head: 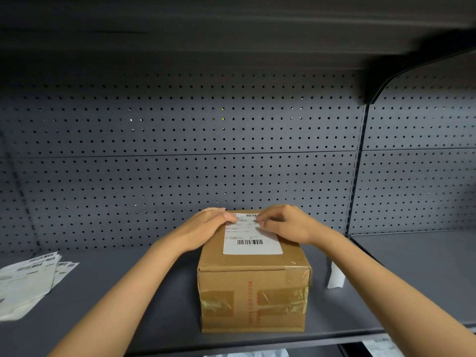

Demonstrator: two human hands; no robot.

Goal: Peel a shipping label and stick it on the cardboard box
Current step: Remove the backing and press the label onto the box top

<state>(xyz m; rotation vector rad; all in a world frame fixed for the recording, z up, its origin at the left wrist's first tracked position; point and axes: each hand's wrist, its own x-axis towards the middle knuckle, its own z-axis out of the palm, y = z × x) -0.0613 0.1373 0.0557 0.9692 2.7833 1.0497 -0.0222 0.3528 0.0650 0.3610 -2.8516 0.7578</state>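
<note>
A taped brown cardboard box [253, 292] stands on the grey shelf [154, 305], its front face toward me. A white shipping label [251, 240] with barcodes lies flat on the box's top. My left hand [206, 225] rests palm down on the top's far left, fingertips touching the label's upper left edge. My right hand [286, 224] lies on the far right of the top, fingers curled and pressing on the label's upper right part. The label's far edge is partly hidden by my fingers.
A pile of loose label sheets [28, 282] lies at the shelf's left. A curled white backing strip [336, 276] stands right of the box. A perforated back panel [180, 163] rises behind, an upper shelf overhangs, and more papers [383, 346] show below the shelf edge.
</note>
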